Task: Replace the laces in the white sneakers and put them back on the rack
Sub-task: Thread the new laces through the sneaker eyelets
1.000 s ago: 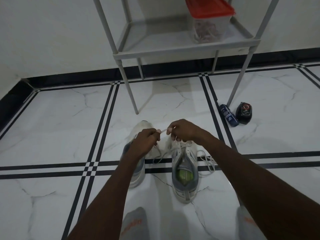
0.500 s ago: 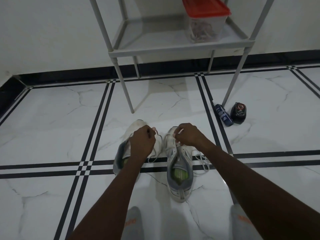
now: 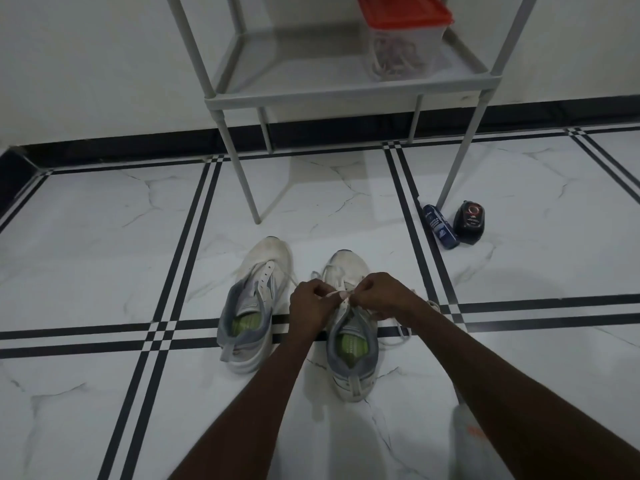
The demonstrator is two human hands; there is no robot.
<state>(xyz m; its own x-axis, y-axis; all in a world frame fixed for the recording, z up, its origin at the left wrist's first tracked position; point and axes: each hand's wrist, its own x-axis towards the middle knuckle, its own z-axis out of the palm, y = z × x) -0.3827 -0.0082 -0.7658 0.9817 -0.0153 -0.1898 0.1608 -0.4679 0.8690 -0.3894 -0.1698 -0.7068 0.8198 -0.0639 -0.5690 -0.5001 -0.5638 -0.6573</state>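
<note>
Two white sneakers with grey collars and green insoles stand side by side on the floor, toes toward the rack. The left sneaker [image 3: 254, 303] has open eyelets and a loose lace near its tongue. Over the right sneaker [image 3: 349, 341] my left hand [image 3: 311, 304] and my right hand [image 3: 377, 294] meet, each pinching the white lace [image 3: 337, 294] stretched short between them. More lace [image 3: 403, 336] trails on the floor to the right of that shoe. The grey rack [image 3: 311, 95] stands beyond the shoes.
A clear box with a red lid [image 3: 403, 39] holding laces sits on the rack's lowest shelf. A blue bottle [image 3: 440, 226] and a black tin [image 3: 469, 223] lie by the rack's right front leg. My grey-socked foot [image 3: 471, 441] shows at the lower right.
Both hands have come together over the right sneaker's lacing, uncovering the left sneaker. The view has shifted slightly.
</note>
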